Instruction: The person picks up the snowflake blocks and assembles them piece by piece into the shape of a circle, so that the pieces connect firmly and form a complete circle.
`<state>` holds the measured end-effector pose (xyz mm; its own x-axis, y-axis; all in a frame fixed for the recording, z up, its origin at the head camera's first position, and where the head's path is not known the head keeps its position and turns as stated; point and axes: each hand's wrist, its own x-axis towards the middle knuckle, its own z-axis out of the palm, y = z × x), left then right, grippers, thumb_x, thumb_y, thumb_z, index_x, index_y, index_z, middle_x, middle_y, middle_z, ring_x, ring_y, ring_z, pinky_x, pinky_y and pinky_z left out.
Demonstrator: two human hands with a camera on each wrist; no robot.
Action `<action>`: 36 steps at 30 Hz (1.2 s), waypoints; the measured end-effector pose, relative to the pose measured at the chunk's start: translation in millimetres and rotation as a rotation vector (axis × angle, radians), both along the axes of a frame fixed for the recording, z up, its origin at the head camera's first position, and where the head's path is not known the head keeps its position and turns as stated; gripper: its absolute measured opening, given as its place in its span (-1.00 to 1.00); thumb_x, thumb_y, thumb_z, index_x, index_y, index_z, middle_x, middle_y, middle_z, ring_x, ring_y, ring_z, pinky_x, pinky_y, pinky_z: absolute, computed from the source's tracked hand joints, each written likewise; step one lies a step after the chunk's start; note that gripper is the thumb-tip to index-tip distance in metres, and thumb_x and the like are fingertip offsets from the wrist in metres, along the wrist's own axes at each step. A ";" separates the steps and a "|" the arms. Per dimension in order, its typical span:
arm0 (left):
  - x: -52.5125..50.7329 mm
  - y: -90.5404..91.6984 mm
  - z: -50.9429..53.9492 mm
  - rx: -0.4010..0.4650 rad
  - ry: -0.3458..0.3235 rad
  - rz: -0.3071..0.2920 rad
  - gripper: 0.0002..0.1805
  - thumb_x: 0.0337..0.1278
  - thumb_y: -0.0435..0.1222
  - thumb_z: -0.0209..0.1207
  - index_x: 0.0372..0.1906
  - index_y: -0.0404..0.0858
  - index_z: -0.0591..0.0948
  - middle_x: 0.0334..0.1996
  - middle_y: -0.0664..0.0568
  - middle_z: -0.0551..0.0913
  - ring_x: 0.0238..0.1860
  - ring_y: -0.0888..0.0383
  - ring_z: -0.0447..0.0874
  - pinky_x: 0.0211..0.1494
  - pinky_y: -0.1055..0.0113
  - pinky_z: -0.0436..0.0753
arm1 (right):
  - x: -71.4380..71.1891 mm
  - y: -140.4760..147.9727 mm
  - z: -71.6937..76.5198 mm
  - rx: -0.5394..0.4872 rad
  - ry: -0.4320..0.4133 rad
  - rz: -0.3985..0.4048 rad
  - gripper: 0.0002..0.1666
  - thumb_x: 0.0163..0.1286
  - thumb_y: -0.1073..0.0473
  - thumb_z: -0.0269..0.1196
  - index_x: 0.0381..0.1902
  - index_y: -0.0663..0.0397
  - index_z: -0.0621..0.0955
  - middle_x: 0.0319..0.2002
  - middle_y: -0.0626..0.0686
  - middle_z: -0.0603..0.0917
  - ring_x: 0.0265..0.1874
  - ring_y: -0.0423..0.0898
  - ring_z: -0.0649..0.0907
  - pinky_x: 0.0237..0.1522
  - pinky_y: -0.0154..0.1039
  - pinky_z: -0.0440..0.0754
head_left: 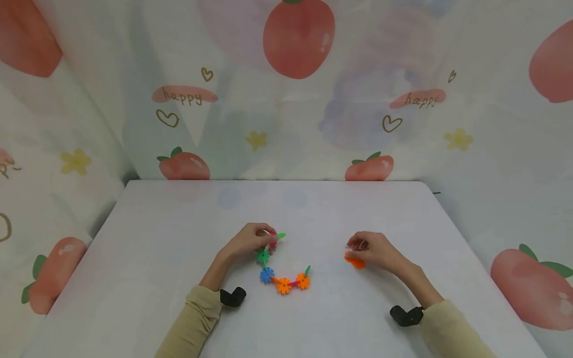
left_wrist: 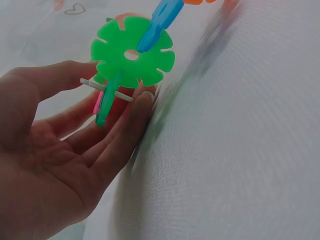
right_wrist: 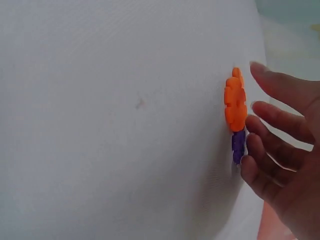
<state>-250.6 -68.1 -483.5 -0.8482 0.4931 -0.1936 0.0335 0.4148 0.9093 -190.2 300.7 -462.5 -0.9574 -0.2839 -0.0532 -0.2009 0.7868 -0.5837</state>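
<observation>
In the lower half, left of centre, the left hand [head_left: 250,238] pinches the upper end of a curved toy chain [head_left: 267,275] at lower centre. Right of centre, the right hand [head_left: 378,249], fingers loosely curved and parted, is at orange discs [head_left: 358,263]; whether it touches them I cannot tell.

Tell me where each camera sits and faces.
Head: on the head, facing forward and down at the table; left hand, right hand and sleeves show.
Left wrist: on that wrist, facing the disc chain; left hand shows.
Right wrist: on that wrist, facing the orange disc and purple piece; right hand shows.
Shared: head and left wrist both show the left hand and disc chain.
</observation>
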 end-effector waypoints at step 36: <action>1.3 0.1 0.7 -0.001 -0.009 -0.020 -0.70 0.40 -0.15 0.25 0.03 -0.27 0.69 -0.46 0.02 0.75 -0.46 0.18 0.54 -0.27 0.36 0.55 | -33.3 -69.3 -7.2 -0.315 -0.071 0.026 -0.86 0.37 0.30 0.38 -0.17 0.21 0.64 -0.34 0.08 0.70 -0.45 -0.08 0.71 -0.33 -0.31 0.71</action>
